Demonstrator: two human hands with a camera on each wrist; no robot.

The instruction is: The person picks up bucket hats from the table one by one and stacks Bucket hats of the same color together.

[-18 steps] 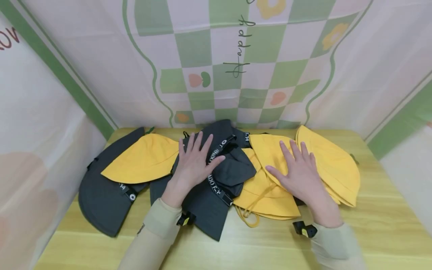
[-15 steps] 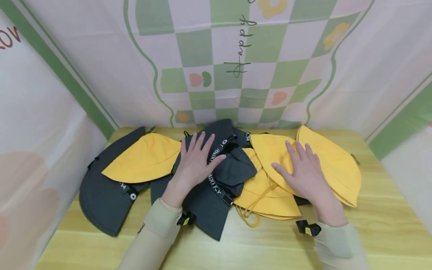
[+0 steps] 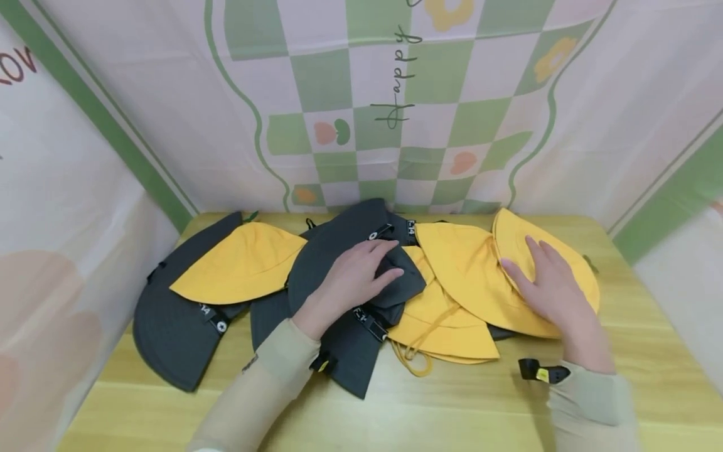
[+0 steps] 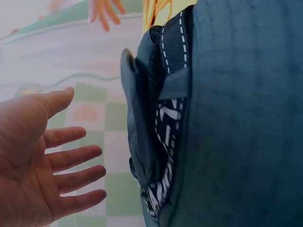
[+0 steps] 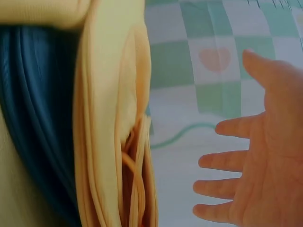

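Dark bucket hats and yellow bucket hats lie in an overlapping row along the back of the table. My left hand [image 3: 351, 276] is over the middle dark hat [image 3: 333, 251], which has a lettered band. In the left wrist view a gap shows between the spread fingers [image 4: 78, 156] and that hat's crown. To the right, my right hand [image 3: 550, 285] hovers over the rightmost yellow hat [image 3: 511, 235], thumb apart from the fingers. The right wrist view shows these fingers [image 5: 222, 161] straight and apart from the folded yellow cloth. Neither hand holds anything.
At the left, a yellow hat [image 3: 243, 267] lies across a dark hat [image 3: 175, 339]. A yellow cord [image 3: 415, 364] hangs from the centre-right yellow hat [image 3: 446, 333]. Behind the wooden table [image 3: 429, 414] rises a checked curtain [image 3: 375, 94], with cloth on both sides.
My right hand has moved right, from the middle yellow hat to the rightmost one. My left hand has shifted slightly right and turned over the dark hat. The hats keep their places.
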